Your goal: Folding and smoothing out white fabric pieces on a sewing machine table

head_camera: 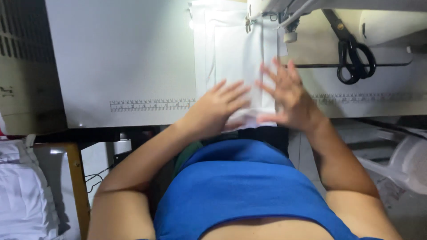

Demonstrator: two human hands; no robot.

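A piece of white fabric [235, 66] lies flat on the white table [120, 58] in front of me, running from the near edge up to the needle of the sewing machine [284, 13] at the top. My left hand [218, 109] rests palm down on the near end of the fabric, fingers stretched forward and together, pressing rather than grasping, so its grip is wide and holds nothing. My right hand [287, 95] is just beside it on the fabric's right edge, fingers spread and lifted slightly, blurred by motion, its grip likewise wide and closed on nothing. A printed ruler strip [151, 105] runs along the table to the left of my hands. Black scissors [353, 55] lie on the machine bed to the right, well apart from my fingers. A stack of white cloth [22, 191] sits low at the far left, beside a wooden frame [78, 182]
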